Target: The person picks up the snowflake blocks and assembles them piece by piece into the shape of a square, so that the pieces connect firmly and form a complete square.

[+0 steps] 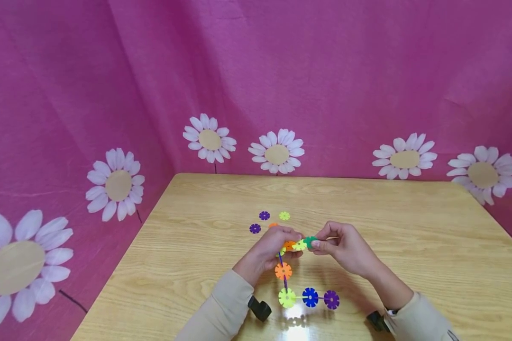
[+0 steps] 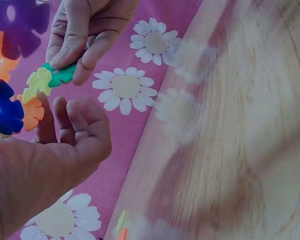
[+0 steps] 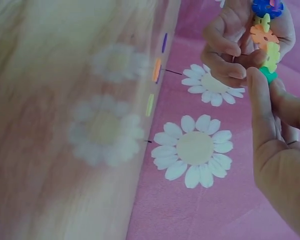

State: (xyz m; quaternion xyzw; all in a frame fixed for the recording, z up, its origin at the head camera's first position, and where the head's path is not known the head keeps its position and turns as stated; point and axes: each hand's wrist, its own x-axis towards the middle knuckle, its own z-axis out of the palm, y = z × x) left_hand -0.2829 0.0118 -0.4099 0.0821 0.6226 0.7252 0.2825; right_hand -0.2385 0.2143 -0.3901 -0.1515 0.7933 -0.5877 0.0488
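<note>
A chain of notched plastic discs hangs from my hands, with an orange disc [image 1: 283, 271], a yellow-green disc [image 1: 287, 298], a blue disc [image 1: 310, 297] and a purple disc [image 1: 331, 300] along its lower part. My left hand [image 1: 269, 248] holds the upper end near another orange disc [image 2: 33, 111], its fingers partly hiding the pieces there. Between thumb and index finger, my right hand [image 1: 346, 247] pinches a green disc [image 1: 309, 242]. That green disc meets a yellow disc [image 2: 38, 84], which joins the orange one; how deep the slots engage cannot be made out.
Beyond my left hand, two loose purple discs [image 1: 264, 215] and a yellow-green loose disc [image 1: 284, 216] lie on the wooden table [image 1: 409, 222]. A loose orange disc [image 1: 273, 225] is partly hidden by that hand. A pink flowered cloth [image 1: 324, 85] rises behind the table.
</note>
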